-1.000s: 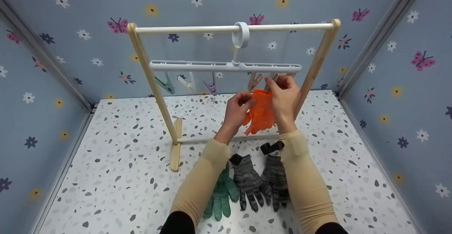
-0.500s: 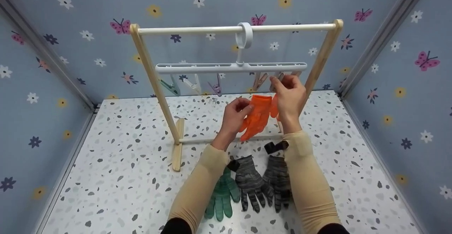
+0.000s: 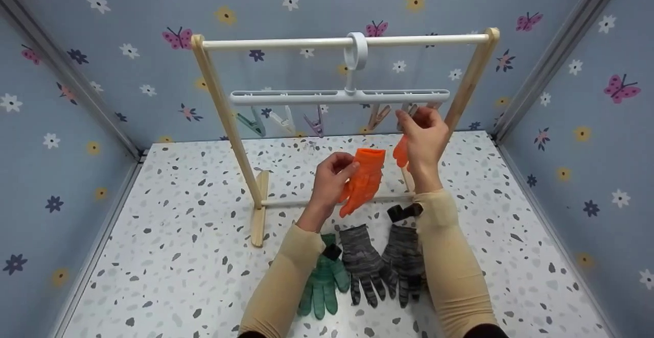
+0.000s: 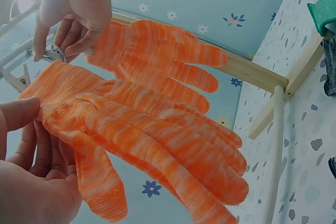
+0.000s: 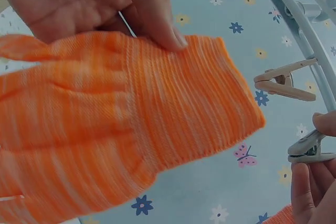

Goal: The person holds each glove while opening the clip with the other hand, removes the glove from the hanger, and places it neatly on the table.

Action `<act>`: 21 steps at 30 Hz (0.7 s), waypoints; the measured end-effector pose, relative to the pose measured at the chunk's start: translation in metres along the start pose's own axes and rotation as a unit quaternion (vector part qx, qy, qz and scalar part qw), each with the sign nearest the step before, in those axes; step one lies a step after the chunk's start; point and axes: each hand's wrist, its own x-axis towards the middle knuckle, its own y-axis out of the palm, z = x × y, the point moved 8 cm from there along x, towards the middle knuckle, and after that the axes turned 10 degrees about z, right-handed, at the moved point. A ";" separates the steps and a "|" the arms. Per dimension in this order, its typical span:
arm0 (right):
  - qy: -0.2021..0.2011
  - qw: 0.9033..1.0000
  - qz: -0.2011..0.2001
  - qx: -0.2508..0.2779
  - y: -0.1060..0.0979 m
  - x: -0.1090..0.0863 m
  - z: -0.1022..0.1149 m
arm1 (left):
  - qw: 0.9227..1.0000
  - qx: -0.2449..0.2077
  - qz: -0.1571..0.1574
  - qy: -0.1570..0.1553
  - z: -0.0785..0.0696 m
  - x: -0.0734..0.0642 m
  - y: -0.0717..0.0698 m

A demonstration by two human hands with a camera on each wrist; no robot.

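My left hand [image 3: 329, 180] pinches the cuff of an orange knit glove [image 3: 367, 177], whose fingers droop down and to the left. My right hand [image 3: 425, 133] is raised under the hanger bar, with thumb and fingers pinching a grey clothespin [image 5: 307, 148]. No glove shows between that clothespin's tips in the right wrist view. A second orange glove [image 4: 152, 51] hangs behind my right hand, its cuff end partly hidden by the fingers in the left wrist view. The held glove's cuff is below and left of the grey clothespin, apart from it.
A white hanger [image 3: 296, 98] with several clothespins hangs from a wooden rack [image 3: 225, 118]. Green [image 3: 258, 123], white [image 3: 283, 119] and purple [image 3: 315, 122] ones are on its left half. Below lie a green glove [image 3: 322, 287] and two grey gloves [image 3: 360, 256] on the speckled table.
My left hand has moved down and left with the orange glove, away from the clothespin. The second orange glove has come into sight. My right hand stays at the grey clothespin.
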 end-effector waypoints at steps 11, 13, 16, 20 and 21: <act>-0.001 1.000 0.000 0.017 -0.002 -0.001 0.003 | 0.999 0.017 0.010 0.028 -0.002 -0.027 -0.008; -0.001 1.000 0.000 0.018 -0.002 -0.001 0.004 | 0.999 0.019 0.008 0.026 -0.002 -0.032 -0.011; 0.000 1.000 -0.001 0.020 -0.003 -0.001 0.004 | 0.999 0.021 0.005 0.027 -0.002 -0.041 -0.017; 0.004 1.000 -0.003 0.020 -0.005 0.001 0.005 | 0.999 0.024 0.003 0.024 -0.006 -0.053 -0.026; 0.003 1.000 -0.005 0.018 -0.006 0.002 0.006 | 0.999 0.022 0.003 0.024 -0.006 -0.056 -0.029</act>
